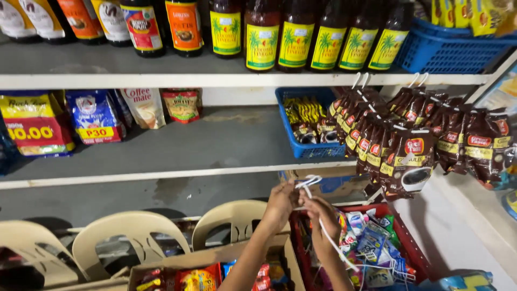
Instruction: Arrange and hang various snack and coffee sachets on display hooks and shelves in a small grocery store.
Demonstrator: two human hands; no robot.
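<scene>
Together, both hands, left hand [280, 205] and right hand [322, 213], pinching white plastic strip [309, 182], shelf edge [161, 175] just above, red basket [412, 242] below

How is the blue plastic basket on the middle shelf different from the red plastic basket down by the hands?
The blue plastic basket sits on the middle shelf; the red plastic basket sits lower, beside the right hand. The blue one holds yellow and dark sachets; the red one holds mixed, mostly blue and white small packets. The blue one's slotted front wall shows; the red one shows mainly its rim. Both are open-topped and hold small packets.
</scene>
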